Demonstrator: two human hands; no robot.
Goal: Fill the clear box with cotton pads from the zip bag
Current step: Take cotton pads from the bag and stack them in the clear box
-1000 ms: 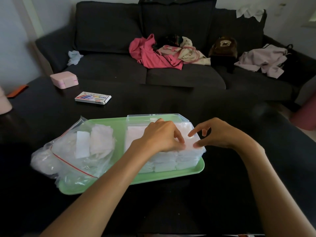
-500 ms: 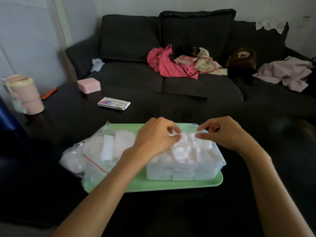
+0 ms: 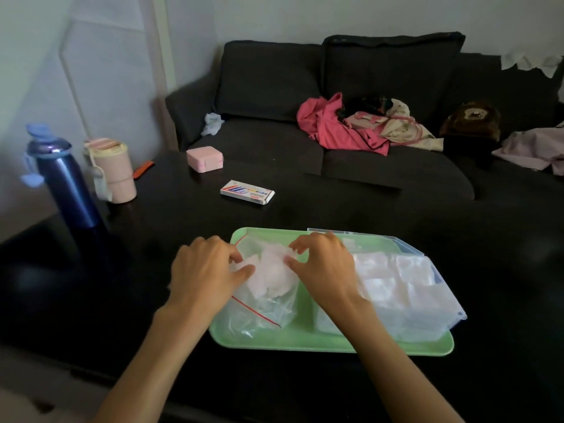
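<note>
A clear zip bag [image 3: 265, 303] with a red seal line lies on the left half of a green tray [image 3: 305, 343], with white cotton pads [image 3: 271, 276] inside. My left hand [image 3: 204, 273] grips the bag's left side at its mouth. My right hand [image 3: 323, 267] pinches the bag's right side, with the pads between both hands. The clear box [image 3: 406, 288] stands on the tray's right half, full of stacked white pads, its lid open behind it.
On the dark table stand a blue bottle [image 3: 64, 181] and a pink container [image 3: 113, 172] at far left, a pink case [image 3: 204, 158] and a small printed box [image 3: 247, 192] further back. A dark sofa [image 3: 335, 117] with clothes lies beyond.
Both hands left the clear box and moved left onto the zip bag. The view swung left, bringing the blue bottle into sight.
</note>
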